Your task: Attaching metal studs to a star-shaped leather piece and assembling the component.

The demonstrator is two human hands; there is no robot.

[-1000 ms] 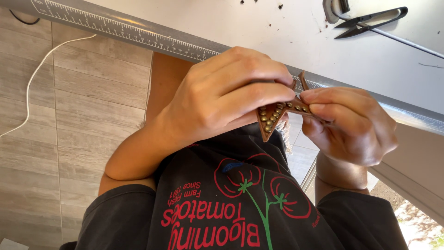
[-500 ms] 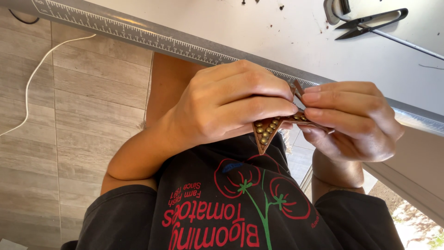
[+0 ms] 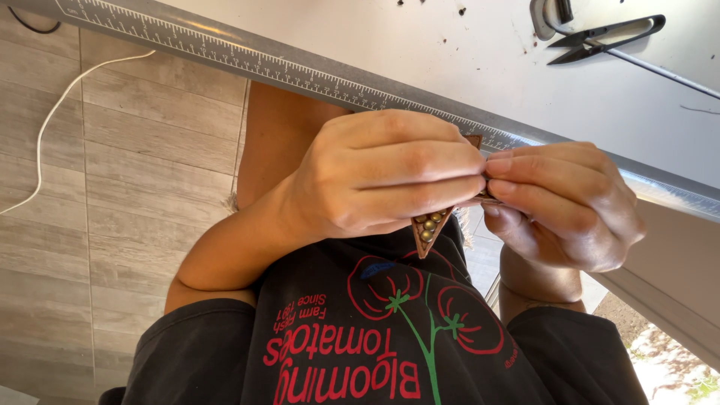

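The left hand [image 3: 382,176] and the right hand [image 3: 566,206] meet at the middle of the view, fingertips touching, over the person's dark printed shirt [image 3: 360,352]. Both hands close on a small brown leather triangle [image 3: 429,231], set with round brass studs. The left hand's fingers curl shut over its upper part, so only the pointed lower tip shows, poking out below the knuckles at about 6 o'clock from that hand. A sliver of the same brown piece shows above the fingers at about 1 o'clock from the left hand. The right hand's fingers are bent and pressed together, pinching the piece's edge from the 3 o'clock side; what lies inside that pinch is hidden by the fingers.

Behind the hands, a metal ruler strip [image 3: 225,52] marked with fine lines runs along the edge of a white table [image 3: 465,67], slanting from 10 o'clock down to 3 o'clock across the view. On the table, toward 1 o'clock from the hands and well apart from them, lies a pair of black thread snips [image 3: 600,36], with a thin dark cord running off beside them. Dark crumbs dot the table near the top edge. At 9 o'clock a white cable [image 3: 52,127] curves across the grey plank floor [image 3: 112,225].
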